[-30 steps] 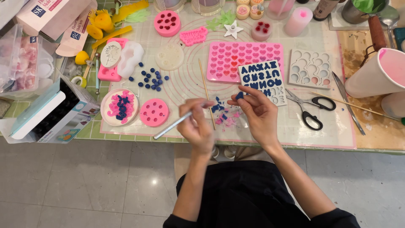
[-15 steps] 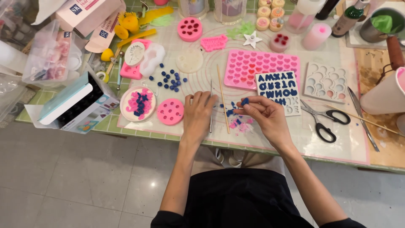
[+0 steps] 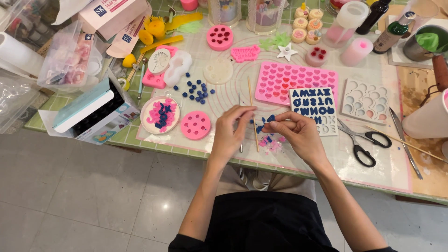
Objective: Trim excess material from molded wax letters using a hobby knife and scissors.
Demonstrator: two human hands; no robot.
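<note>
The right hand (image 3: 298, 135) pinches a small dark blue piece (image 3: 269, 119) between thumb and fingertips, holding it just above the silicone mat (image 3: 224, 93). Just to the left of that pinch, the left hand (image 3: 231, 133) hovers with its fingers curled and thumb meeting forefinger, closed as if on something very small, though what it grips cannot be made out. Between the two hands lies a thin wooden stick (image 3: 252, 112), running away from the person, with a slim metal tool (image 3: 240, 122) alongside it, partly under the left hand. Directly beneath the pinch sits a little scatter of pink and blue bits (image 3: 272, 143) on the mat. Just beyond the right hand lies a white letter mould (image 3: 313, 108) filled with dark blue, and behind that a pink heart mould (image 3: 294, 80). To the right of the grip lie black-handled scissors (image 3: 364, 140) and a white round-cavity mould (image 3: 366, 100). To the left, past the left hand, sit a round pink mould (image 3: 195, 125), a round dish of pink and blue pieces (image 3: 160, 115), and loose blue balls (image 3: 196, 91). Further left stands an open box (image 3: 88, 109).
</note>
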